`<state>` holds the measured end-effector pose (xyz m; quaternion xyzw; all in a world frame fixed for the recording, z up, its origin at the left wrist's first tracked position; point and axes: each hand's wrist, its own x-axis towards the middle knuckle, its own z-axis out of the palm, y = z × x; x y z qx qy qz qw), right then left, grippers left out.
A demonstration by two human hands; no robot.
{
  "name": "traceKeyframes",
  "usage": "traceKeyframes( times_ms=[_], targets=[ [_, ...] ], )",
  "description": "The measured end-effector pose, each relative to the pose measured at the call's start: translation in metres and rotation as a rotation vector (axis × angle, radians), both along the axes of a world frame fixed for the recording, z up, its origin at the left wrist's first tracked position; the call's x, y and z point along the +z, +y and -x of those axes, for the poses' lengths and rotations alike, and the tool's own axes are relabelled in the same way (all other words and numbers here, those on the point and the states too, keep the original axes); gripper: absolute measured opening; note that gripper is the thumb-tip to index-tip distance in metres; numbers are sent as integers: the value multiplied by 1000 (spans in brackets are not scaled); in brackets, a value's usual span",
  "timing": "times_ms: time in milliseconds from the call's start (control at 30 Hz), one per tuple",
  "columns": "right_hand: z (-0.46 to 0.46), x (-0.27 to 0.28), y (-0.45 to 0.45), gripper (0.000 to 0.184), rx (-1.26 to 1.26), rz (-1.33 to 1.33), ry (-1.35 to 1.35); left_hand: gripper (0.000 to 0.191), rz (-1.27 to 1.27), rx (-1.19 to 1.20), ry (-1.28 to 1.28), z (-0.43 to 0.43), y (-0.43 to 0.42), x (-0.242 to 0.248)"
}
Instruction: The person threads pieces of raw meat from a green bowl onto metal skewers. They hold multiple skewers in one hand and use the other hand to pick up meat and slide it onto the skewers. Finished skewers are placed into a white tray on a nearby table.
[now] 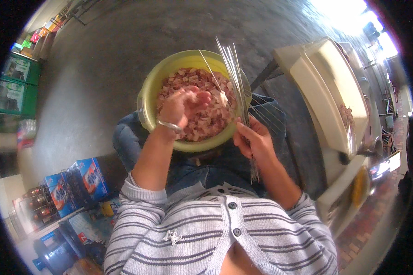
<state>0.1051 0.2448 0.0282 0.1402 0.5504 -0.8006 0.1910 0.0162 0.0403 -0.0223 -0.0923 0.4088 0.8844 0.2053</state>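
Observation:
A yellow-green plastic basin (145,86) full of small cut pieces of raw meat (206,125) rests between the person's knees. Over the meat is my left hand (187,103), palm partly up, fingers slightly curled and blurred, with nothing plainly held. My right hand (254,137) grips a bundle of thin metal skewers (239,79) at the basin's right edge; a few fan out to the right. One separate skewer (210,70) slants over the basin, a pale piece of meat or fat (223,98) at its lower end, near my left fingertips. What supports that skewer is unclear.
At the right stands a cream plastic tray or tub (304,86), with skewered meat (347,115) at its far side. Boxes with blue printing (93,178), bottles (41,206) and a large blue water jug (56,259) are at lower left. Green crates (20,86) stand farther left.

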Motion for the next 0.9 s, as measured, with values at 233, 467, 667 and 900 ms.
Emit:
traceKeyframes(
  times_ms=[233, 467, 667, 900],
  targets=[
    [0, -3, -13, 14, -6, -20, 11, 23, -384, -71, 0, -33, 39, 1],
    [-11, -15, -12, 15, 1, -294, 188, 22, -143, 91, -14, -24, 27, 9],
    [-30, -21, 2, 11, 68, -675, 368, 23, -198, 199, 23, -11, 13, 16],
    [-41, -19, 9, 10, 73, -731, 386, 24, -131, 250, 114, -6, 2, 23]
  ],
)
